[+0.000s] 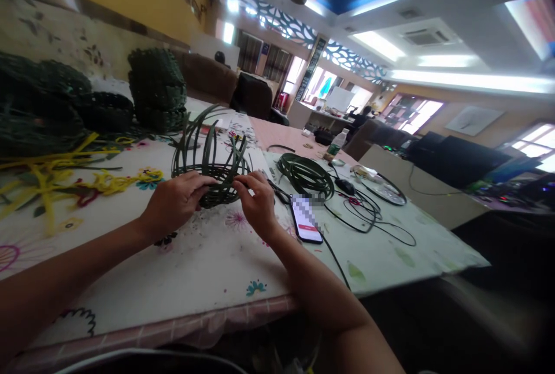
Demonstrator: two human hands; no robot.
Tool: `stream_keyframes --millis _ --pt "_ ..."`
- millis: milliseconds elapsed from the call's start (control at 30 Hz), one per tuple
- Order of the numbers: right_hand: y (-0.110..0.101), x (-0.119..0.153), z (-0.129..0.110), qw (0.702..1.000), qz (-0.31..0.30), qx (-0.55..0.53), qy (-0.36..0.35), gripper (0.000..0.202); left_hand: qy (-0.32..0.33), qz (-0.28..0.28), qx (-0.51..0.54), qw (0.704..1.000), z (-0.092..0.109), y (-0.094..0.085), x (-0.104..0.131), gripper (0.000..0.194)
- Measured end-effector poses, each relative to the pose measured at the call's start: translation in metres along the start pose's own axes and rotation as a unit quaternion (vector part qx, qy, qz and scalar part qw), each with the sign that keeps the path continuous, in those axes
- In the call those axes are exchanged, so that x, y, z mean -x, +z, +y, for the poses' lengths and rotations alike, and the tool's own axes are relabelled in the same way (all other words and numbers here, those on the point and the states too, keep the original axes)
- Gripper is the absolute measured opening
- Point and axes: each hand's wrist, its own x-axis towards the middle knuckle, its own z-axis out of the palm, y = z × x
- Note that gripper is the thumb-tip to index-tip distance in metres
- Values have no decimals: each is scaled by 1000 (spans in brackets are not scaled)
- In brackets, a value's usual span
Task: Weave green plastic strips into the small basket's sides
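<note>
A partly woven basket [217, 193] of dark green flat strips stands on the white flowered tablecloth, its long loose strips [210, 145] curving upward. My left hand [178, 196] is closed on the basket's near left side, thumb and fingers pressed on a strip. On the near right side my right hand [256, 197] pinches the weave between thumb and fingertips. The two hands are a short gap apart along the same band. From the right hand a dark strip trails toward the table's right part. The basket's far side is partly hidden by the standing strips.
A coil of green strip [306, 174] lies to the right, near a lit phone [307, 221], a computer mouse [346, 186], loose cables and a plastic bottle [336, 144]. Yellow strips [43, 177] and finished-looking green baskets [156, 88] crowd the left. The table's front edge [195, 325] is close.
</note>
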Motion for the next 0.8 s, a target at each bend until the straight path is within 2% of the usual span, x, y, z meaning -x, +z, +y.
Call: stream_keyframes --millis 233,367,533,667,800 --pt "0 2 -7 999 25 3 33 13 19 -7 -16 1000 0 5 3 39" --pt "1 3 -11 998 15 14 55 13 23 -22 -46 998 2 8 5 38" --pt "3 6 -14 998 -21 51 25 15 45 -23 -75 996 5 15 9 37" --pt "3 7 -14 999 -36 5 10 14 41 -28 -73 996 7 16 8 36" --pt "5 7 -14 998 -35 -48 9 13 0 -44 -41 998 9 12 6 37"
